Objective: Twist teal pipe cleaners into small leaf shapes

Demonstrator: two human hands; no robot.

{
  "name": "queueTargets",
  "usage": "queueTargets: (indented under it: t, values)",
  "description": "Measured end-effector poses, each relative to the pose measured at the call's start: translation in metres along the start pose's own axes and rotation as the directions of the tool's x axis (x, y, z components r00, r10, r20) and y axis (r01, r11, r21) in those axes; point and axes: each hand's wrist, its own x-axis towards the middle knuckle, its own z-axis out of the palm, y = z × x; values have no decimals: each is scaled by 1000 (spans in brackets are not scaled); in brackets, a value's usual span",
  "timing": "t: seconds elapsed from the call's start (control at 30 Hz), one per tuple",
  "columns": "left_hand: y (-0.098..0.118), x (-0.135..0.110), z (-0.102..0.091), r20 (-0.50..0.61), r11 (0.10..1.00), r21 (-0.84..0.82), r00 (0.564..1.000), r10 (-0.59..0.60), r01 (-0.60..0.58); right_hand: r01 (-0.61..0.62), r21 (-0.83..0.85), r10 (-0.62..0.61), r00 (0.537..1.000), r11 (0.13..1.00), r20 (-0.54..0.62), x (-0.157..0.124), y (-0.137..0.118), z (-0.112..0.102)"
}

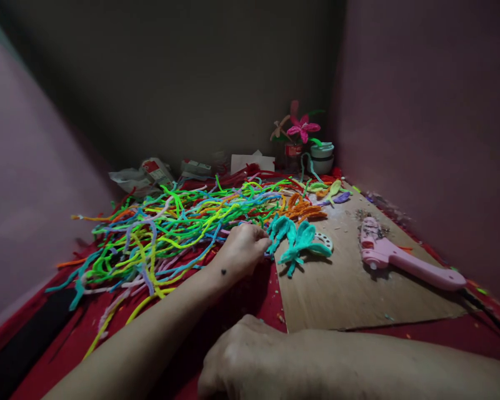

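Note:
My left hand (245, 247) reaches out over the red cloth. Its fingers are pinched together beside turquoise pipe-cleaner petals (280, 229), and whatever they hold, if anything, is hidden. Close by, a turquoise pipe-cleaner flower (303, 244) rests on the cardboard (325, 300). Nearer to me, my right hand (241, 355) is low over the cloth with its back up and the fingers curled under. Its fingertips are out of sight, so its contents cannot be made out. A tangled heap of coloured pipe cleaners (183, 222) spreads to the left of my left hand.
A pink hot glue gun (416, 266) lies on the cardboard's right side, its cord running off right. Orange pipe-cleaner petals (302, 208) and a white perforated disc (324, 240) are near the turquoise flower. Behind stand a pink flower (303, 129) and a pale pot (321, 158). Walls enclose the table.

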Motion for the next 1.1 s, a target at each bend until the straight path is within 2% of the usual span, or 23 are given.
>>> queueTargets:
  t: [0.17, 0.33, 0.43, 0.67, 0.8, 0.87, 0.97, 1.1]
  values:
    - [-5, 5, 11, 7, 995, 73, 998, 64, -64, -1, -16, 1, 1000, 1000, -6, -2, -2, -2]
    - [-6, 3, 19, -92, 970, 243, 995, 31, -7, -3, 2, 3, 1000, 1000, -16, -2, -3, -3]
    - [-6, 4, 19, -89, 957, 289, 996, 30, -3, 6, 11, -6, 1000, 1000, -20, -3, -2, -2]
    - [-7, 0, 23, -137, 982, 188, 990, 46, -19, -6, 53, 8, 1000, 999, -26, -1, -2, -1]
    - [-1, -7, 24, -118, 993, 90, 989, 87, -77, -34, 199, 41, 999, 979, -32, -2, -1, -1]
    - [3, -11, 17, -145, 992, 51, 982, 118, -111, -68, 345, 77, 997, 936, -12, -6, 0, -2]
    - [6, -20, -9, -228, 991, 0, 965, 129, -132, -141, 568, 151, 988, 811, 30, -14, -4, -10]
    - [-7, -38, -57, -373, 994, -94, 928, 8, -47, -108, 727, 94, 994, 678, 60, -26, -26, -37]
